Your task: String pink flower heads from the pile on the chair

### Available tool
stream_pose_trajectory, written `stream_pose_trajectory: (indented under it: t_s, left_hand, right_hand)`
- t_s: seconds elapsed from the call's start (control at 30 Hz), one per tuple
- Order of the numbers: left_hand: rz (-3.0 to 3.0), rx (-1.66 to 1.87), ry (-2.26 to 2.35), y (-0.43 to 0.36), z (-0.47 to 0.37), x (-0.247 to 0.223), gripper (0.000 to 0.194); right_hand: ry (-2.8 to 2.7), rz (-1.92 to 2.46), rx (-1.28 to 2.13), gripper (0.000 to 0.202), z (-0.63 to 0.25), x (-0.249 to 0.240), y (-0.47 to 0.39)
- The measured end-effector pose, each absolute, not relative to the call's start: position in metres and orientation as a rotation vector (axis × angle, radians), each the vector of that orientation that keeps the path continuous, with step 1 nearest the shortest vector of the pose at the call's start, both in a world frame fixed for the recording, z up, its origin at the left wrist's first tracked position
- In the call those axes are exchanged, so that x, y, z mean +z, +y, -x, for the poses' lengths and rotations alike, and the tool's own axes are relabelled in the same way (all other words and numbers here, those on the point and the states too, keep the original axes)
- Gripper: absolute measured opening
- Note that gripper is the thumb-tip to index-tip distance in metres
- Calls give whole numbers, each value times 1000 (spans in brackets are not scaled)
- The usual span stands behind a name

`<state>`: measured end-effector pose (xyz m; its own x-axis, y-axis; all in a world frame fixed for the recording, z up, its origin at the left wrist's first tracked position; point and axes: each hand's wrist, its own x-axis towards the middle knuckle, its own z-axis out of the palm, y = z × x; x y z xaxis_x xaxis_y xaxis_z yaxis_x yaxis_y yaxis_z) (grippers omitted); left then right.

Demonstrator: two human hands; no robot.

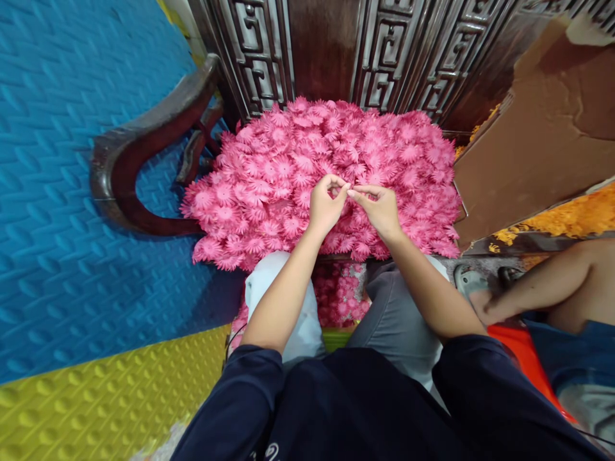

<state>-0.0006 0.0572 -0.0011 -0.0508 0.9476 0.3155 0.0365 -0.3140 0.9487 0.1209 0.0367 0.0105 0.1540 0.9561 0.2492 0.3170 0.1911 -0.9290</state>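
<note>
Pinching finely at the fingertips, the left hand [327,203] and right hand [383,210] meet above the pink flowers [283,169]; each thumb and forefinger closes tip to tip, but whether something tiny sits between them I cannot tell. The flowers lie heaped on the wooden bench [324,51], from its armrest [108,173] to its front edge and towards the cardboard [523,147] at its right end. It looks like close two-handed fingertip work; the next move seems to call for steady, light fingers.
</note>
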Motion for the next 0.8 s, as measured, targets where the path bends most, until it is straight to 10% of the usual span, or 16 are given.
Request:
stream_pose_trajectory:
  t_s: [0.8]
  left_hand:
    - [-1458, 1728, 1136, 64, 4, -7, 7]
  right_hand:
    - [-1049, 1289, 677, 13, -123, 1, 52]
